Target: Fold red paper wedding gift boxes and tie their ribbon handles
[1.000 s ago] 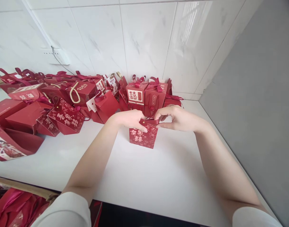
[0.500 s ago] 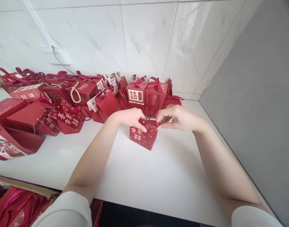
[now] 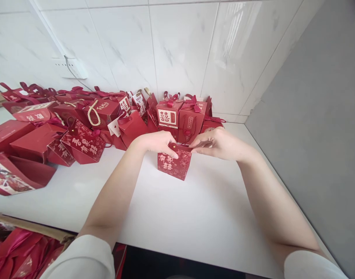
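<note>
Surface (image 3: pixel 171 217): white, spread wide beneath the work, with the clock face centred on the printed red box.
Piled red boxes (image 3: pixel 104 113): crowded together from 9 round to 1 o'clock, many topped with ribbon loops.
Carton (image 3: pixel 35 228): at 8 o'clock, beyond the near rim of the surface, filled with red packaging and ribbon.
Printed red box (image 3: pixel 177 168): at the clock's centre, on the surface between both hands, near the boxes at 12 o'clock, with its lettered face towards 6.
Right hand (image 3: pixel 216 144): at the box's 2 o'clock corner, with fingers and thumb slightly apart around it; cannot tell pinch from mere touch.
Left hand (image 3: pixel 162 142): at the 10 o'clock corner, pinching the box top between fingers and thumb.
Top edge (image 3: pixel 183 147): judged the seat of the present step, likely adjusting the top; for the next move, apparently calling for a steady left hold and light, precise right-hand pressure.
Gold stud (image 3: pixel 174 146): at 11 o'clock, just beside the left thumb.
</note>
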The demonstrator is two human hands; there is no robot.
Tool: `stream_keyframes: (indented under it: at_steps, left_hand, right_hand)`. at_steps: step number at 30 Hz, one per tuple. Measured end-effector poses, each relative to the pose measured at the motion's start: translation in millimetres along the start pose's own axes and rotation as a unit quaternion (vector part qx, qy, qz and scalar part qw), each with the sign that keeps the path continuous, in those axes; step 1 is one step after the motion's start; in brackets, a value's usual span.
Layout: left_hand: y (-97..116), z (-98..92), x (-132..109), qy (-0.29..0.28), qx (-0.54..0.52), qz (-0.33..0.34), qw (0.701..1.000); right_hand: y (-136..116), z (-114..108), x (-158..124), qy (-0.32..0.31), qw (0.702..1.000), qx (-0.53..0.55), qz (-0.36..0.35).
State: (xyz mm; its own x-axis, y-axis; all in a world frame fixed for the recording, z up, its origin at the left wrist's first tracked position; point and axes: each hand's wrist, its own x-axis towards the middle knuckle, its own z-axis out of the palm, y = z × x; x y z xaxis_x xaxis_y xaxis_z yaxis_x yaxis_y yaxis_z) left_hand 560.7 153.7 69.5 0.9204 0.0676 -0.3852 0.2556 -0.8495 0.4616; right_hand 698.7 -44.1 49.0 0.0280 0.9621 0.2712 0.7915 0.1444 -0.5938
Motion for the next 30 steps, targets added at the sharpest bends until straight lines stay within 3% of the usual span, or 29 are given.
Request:
stream_keyframes:
  at_steps: [4, 7, 13, 25, 30]
  left_hand:
    - [-2, 2.4, 3, 0.003, 0.003, 0.005, 1.0]
    - [-2, 3.2, 3, 0.007, -0.007, -0.006, 1.0]
    - [-2, 3.5, 3, 0.009, -0.007, -0.007, 1.0]
    - [-2, 3.4, 3, 0.018, 0.023, 0.002, 1.0]
    - [-1, 0.4, 0, 0.058, 0.022, 0.087, 0.994]
  right_hand:
    - [-12, 0, -2, 0.032, 0.996, -0.068, 0.051]
    - [-16, 3, -1, 0.036, 0.992, -0.041, 0.112]
    - [-18, 6, 2, 0.024, 0.989, -0.021, 0.147]
    - [-37, 18, 2, 0.025, 0.964, -0.223, 0.143]
    - [-37, 16, 0, 0.019, 0.964, -0.22, 0.148]
